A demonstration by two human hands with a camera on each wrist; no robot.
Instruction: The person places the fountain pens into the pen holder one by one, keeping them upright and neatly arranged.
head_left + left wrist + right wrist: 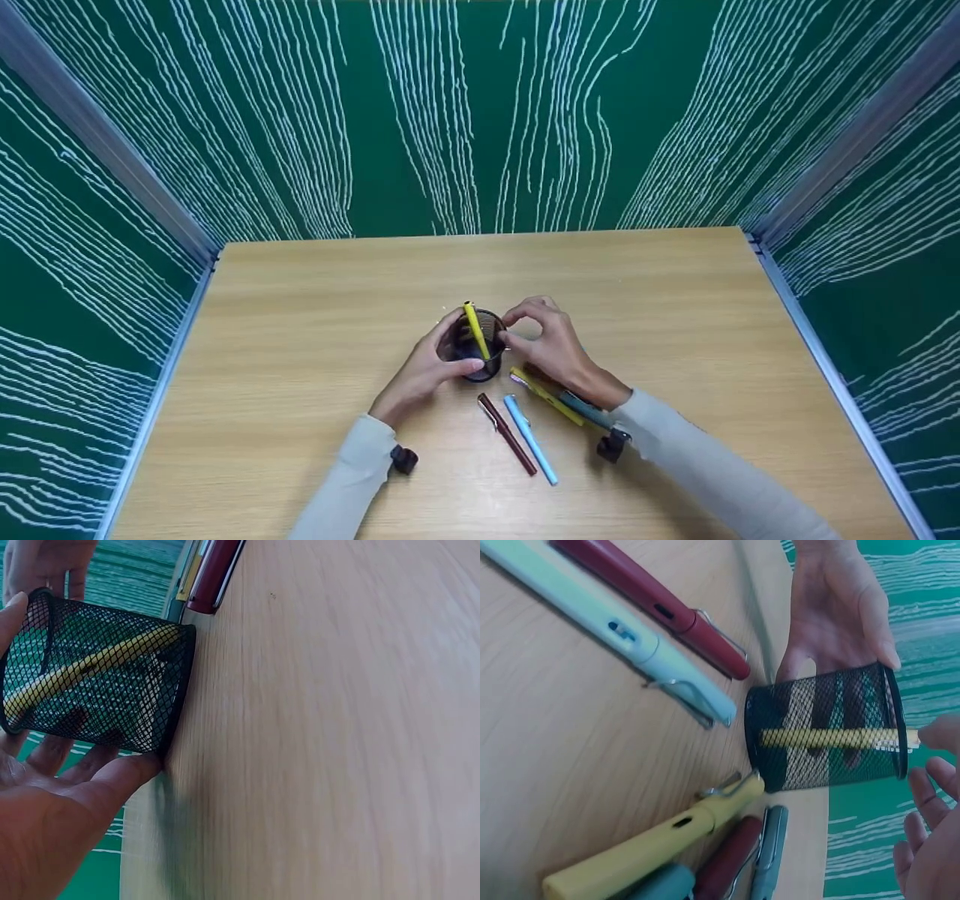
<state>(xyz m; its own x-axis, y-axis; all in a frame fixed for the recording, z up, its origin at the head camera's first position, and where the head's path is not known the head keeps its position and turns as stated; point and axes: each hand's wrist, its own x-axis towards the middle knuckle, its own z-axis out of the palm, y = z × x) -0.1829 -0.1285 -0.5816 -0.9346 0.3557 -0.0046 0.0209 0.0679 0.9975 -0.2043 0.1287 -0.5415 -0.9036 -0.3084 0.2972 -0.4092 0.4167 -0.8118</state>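
A black mesh pen cup stands upright on the table, a yellow pen leaning inside it. My left hand holds the cup from the left, fingers round the far side and thumb at the near rim. At the right rim, my right hand has its fingers loosely bent, with no pen between them; whether a fingertip touches the rim is unclear. In the right wrist view, the yellow pen shows through the mesh, its upper end close to the right thumb.
A dark red pen and a light blue pen lie before the cup. Under the right forearm are another yellow pen, teal pens and a second dark red pen. Green chalk-lined panels enclose the wooden table.
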